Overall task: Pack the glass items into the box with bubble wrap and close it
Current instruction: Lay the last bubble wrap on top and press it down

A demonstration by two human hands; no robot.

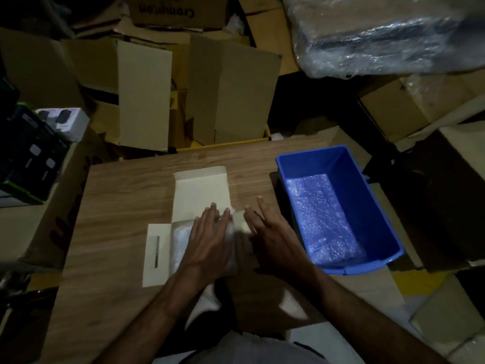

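A small white cardboard box (199, 190) lies open on the wooden table, its lid flap folded back away from me and a side flap spread to the left. A bubble-wrapped bundle (181, 240) fills the box. My left hand (210, 240) presses flat on the bundle with straight fingers. Just right of the box my right hand (273, 232) hovers with fingers spread and holds nothing; it looks slightly blurred. What is inside the wrap is hidden.
A blue plastic bin (378, 206) with a sheet of bubble wrap (322, 219) inside stands on the table's right side. Stacked cardboard cartons (231, 95) crowd the floor behind and beside the table (118, 206). A plastic-wrapped load (380, 35) sits at the top right.
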